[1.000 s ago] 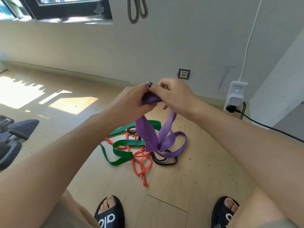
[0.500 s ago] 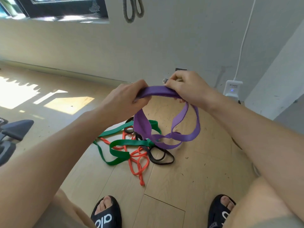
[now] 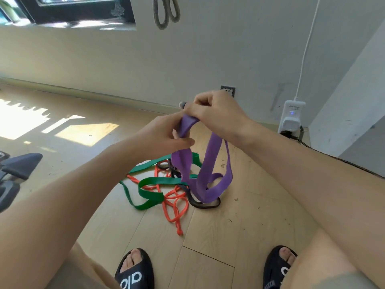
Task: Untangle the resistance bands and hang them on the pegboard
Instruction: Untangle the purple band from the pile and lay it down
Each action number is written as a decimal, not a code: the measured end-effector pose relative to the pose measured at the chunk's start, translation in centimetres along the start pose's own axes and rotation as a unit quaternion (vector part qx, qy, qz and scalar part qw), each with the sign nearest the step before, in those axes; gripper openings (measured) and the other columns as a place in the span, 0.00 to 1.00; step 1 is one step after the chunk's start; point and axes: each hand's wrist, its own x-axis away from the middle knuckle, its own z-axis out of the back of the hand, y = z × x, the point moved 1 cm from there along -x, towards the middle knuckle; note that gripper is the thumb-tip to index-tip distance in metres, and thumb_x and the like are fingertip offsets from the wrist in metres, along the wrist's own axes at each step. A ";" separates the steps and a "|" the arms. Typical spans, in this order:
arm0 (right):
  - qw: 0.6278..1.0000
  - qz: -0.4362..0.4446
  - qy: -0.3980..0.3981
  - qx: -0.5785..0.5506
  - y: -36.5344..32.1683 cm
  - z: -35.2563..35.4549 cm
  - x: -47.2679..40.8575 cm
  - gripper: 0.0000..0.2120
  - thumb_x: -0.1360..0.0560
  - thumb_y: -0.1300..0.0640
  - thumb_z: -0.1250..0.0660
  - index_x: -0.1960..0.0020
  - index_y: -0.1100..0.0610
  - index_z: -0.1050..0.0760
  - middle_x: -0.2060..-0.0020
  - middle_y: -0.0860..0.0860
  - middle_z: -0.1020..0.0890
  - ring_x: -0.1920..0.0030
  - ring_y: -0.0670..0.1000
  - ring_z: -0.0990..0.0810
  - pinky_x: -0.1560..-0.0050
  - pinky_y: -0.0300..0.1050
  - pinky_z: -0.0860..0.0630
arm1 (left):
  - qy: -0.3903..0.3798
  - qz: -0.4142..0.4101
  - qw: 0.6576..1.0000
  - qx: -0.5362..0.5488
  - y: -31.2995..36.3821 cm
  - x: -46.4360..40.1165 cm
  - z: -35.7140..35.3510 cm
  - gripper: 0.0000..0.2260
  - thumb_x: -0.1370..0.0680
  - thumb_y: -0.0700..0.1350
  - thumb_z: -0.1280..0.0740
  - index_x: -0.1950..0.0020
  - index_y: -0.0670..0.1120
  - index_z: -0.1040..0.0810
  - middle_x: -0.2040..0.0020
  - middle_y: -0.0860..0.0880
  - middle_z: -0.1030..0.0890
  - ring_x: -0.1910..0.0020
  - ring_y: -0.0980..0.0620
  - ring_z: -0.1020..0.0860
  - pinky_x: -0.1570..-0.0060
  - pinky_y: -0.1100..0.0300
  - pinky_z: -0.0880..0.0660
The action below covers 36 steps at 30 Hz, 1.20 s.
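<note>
On the wood floor [image 3: 239, 226] green, orange and black bands [image 3: 166, 195] lie tangled, none visibly hung, while the left hand [image 3: 164, 134] and right hand [image 3: 214, 113] each pinch the purple band [image 3: 208, 174].

Light: bright daylight from the window [image 3: 83, 9] at upper left.
Glare: overexposed sun patches on the floor [image 3: 62, 130].
Shadows: soft.
Distortion: wide-angle bending at edges; forearms stretched.
Focus: slightly soft throughout.
</note>
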 end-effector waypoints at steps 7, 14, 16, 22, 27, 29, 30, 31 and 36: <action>0.996 -0.057 0.060 -0.023 1.5 3.2 -0.5 0.24 0.21 0.47 0.31 0.72 0.53 0.33 0.77 0.45 0.36 0.74 0.47 0.38 0.69 0.40 0.39 | 0.048 -0.006 0.992 -0.115 -0.8 -0.2 0.9 0.08 0.18 0.55 0.35 0.48 0.51 0.28 0.57 0.51 0.19 0.57 0.48 0.20 0.51 0.42 0.21; 0.986 -0.126 -0.080 -0.079 2.0 1.1 0.3 0.28 0.14 0.44 0.48 0.53 0.62 0.19 0.67 0.56 0.16 0.69 0.49 0.23 0.63 0.41 0.26 | 0.124 -0.065 0.988 -0.057 2.4 0.1 1.0 0.07 0.19 0.48 0.40 0.45 0.46 0.29 0.59 0.47 0.20 0.59 0.46 0.21 0.56 0.47 0.24; 0.989 -0.089 -0.061 -0.098 1.0 0.2 0.3 0.29 0.14 0.42 0.46 0.64 0.59 0.24 0.73 0.52 0.22 0.71 0.49 0.27 0.65 0.41 0.29 | 0.121 -0.066 0.988 -0.064 2.2 -0.1 0.8 0.03 0.19 0.44 0.38 0.46 0.46 0.28 0.60 0.49 0.18 0.60 0.52 0.20 0.57 0.51 0.23; 1.000 -0.016 0.013 -0.015 0.6 0.8 -0.1 0.24 0.21 0.49 0.30 0.72 0.55 0.32 0.74 0.49 0.36 0.71 0.47 0.38 0.66 0.45 0.40 | 0.045 -0.011 0.998 -0.048 1.0 0.1 0.4 0.03 0.19 0.41 0.36 0.47 0.47 0.26 0.53 0.48 0.17 0.52 0.47 0.17 0.48 0.44 0.21; 0.994 -0.018 0.074 -0.078 -0.6 1.9 -0.1 0.30 0.21 0.51 0.29 0.78 0.51 0.38 0.78 0.45 0.39 0.74 0.47 0.41 0.70 0.39 0.41 | 0.005 -0.005 0.998 -0.055 0.2 0.1 -0.2 0.02 0.19 0.42 0.39 0.49 0.49 0.30 0.55 0.48 0.21 0.54 0.44 0.22 0.48 0.41 0.23; 0.991 -0.030 0.097 -0.092 -0.2 2.9 -0.2 0.28 0.22 0.50 0.29 0.74 0.51 0.41 0.76 0.48 0.40 0.73 0.49 0.43 0.70 0.41 0.42 | -0.005 -0.003 0.998 -0.065 -0.3 0.0 -0.7 0.01 0.19 0.43 0.40 0.49 0.48 0.31 0.56 0.47 0.23 0.56 0.44 0.24 0.50 0.40 0.24; 0.990 -0.039 0.103 -0.086 0.4 3.5 -0.2 0.27 0.23 0.50 0.30 0.72 0.53 0.42 0.74 0.50 0.41 0.72 0.50 0.43 0.70 0.43 0.43 | -0.001 -0.003 0.998 -0.065 -0.3 -0.2 -0.9 0.01 0.19 0.44 0.41 0.49 0.47 0.32 0.57 0.47 0.24 0.58 0.44 0.26 0.51 0.42 0.25; 0.990 -0.052 0.106 -0.072 1.0 4.1 -0.3 0.26 0.24 0.49 0.30 0.70 0.55 0.43 0.73 0.52 0.41 0.72 0.51 0.43 0.68 0.46 0.43 | 0.013 -0.005 0.998 -0.061 -0.2 -0.4 -1.0 0.03 0.17 0.44 0.42 0.49 0.45 0.32 0.58 0.46 0.25 0.60 0.45 0.27 0.54 0.46 0.26; 0.990 -0.139 0.012 0.002 3.9 4.4 0.0 0.25 0.17 0.43 0.42 0.63 0.59 0.24 0.73 0.53 0.22 0.72 0.50 0.26 0.60 0.46 0.28 | 0.115 -0.042 0.991 -0.049 2.1 -0.1 0.8 0.08 0.15 0.47 0.43 0.45 0.44 0.29 0.60 0.49 0.23 0.63 0.53 0.26 0.62 0.66 0.31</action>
